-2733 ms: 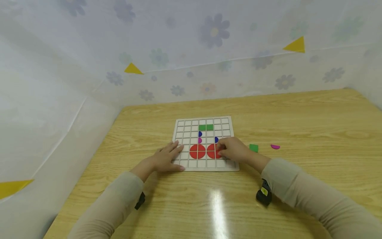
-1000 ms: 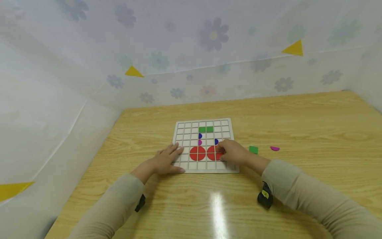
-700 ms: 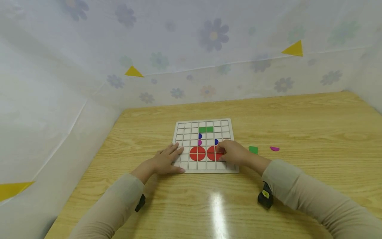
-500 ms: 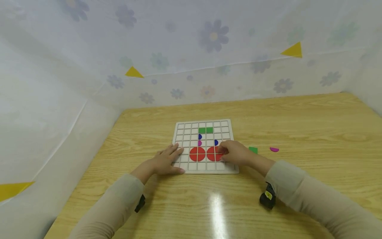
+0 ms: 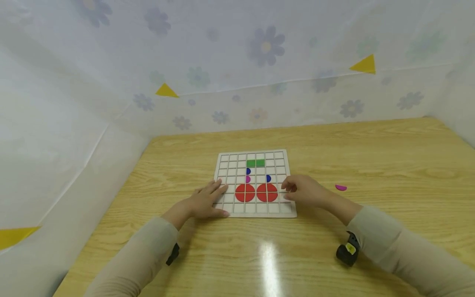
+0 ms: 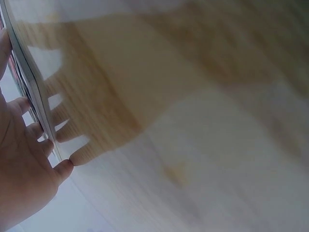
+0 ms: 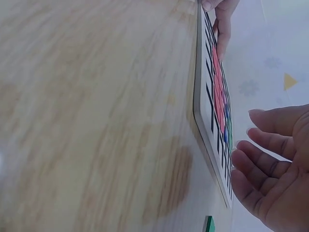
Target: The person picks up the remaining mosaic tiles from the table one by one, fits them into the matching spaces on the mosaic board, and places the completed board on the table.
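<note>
My left hand (image 5: 204,201) rests on the left edge of a white grid board (image 5: 239,210), fingers spread. Beyond the board's right edge, my right hand (image 5: 306,192) hovers with relaxed, slightly bent fingers. Nothing sits between those fingers in the right wrist view. On the grid, red quarter pieces form a left circle (image 5: 245,193) and a right circle (image 5: 267,192). Above them lie a magenta half-circle (image 5: 248,179), a left blue half-circle (image 5: 248,171), a right blue half-circle (image 5: 269,178) and two green squares (image 5: 256,163).
A loose magenta half-circle (image 5: 341,187) lies on the wooden table (image 5: 222,251) to the right. A loose green piece (image 7: 209,224) shows beside the board in the right wrist view; my right hand or arm hides it in the head view. A floral curtain (image 5: 237,62) hangs behind.
My right hand has let go at the right red circle and moved right, uncovering the whole circle. It now covers the loose green square in the head view. My left hand stays put.
</note>
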A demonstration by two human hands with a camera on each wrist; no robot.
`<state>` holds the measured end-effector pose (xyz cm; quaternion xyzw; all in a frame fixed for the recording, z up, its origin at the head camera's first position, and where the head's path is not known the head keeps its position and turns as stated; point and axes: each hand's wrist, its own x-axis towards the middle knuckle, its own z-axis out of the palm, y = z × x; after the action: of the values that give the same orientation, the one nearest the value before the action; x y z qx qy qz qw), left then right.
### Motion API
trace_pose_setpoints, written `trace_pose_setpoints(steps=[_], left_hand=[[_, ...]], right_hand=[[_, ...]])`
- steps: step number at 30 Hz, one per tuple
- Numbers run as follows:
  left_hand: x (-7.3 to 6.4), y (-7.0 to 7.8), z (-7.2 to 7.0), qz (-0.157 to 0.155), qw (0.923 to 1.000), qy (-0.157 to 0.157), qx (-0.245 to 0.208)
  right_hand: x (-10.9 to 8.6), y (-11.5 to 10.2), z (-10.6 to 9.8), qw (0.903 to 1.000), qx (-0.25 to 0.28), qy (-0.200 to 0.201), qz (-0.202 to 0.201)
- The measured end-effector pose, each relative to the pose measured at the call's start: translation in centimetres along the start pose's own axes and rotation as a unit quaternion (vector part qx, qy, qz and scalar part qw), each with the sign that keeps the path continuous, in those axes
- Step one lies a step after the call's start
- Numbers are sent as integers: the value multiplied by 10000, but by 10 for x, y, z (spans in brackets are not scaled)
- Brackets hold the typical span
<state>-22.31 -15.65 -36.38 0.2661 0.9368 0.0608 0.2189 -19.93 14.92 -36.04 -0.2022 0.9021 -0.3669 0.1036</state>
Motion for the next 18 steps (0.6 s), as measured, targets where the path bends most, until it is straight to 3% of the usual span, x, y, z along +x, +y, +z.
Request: trace_pose_setpoints(steps=[8, 18], left_hand=[[2, -1, 3, 3, 10000, 15, 73], [1, -1, 2, -5, 10000, -6, 30]], right_hand=[[-13, 6, -10, 9997, -7, 128, 200], [-30, 22, -21, 9996, -37, 267, 32]])
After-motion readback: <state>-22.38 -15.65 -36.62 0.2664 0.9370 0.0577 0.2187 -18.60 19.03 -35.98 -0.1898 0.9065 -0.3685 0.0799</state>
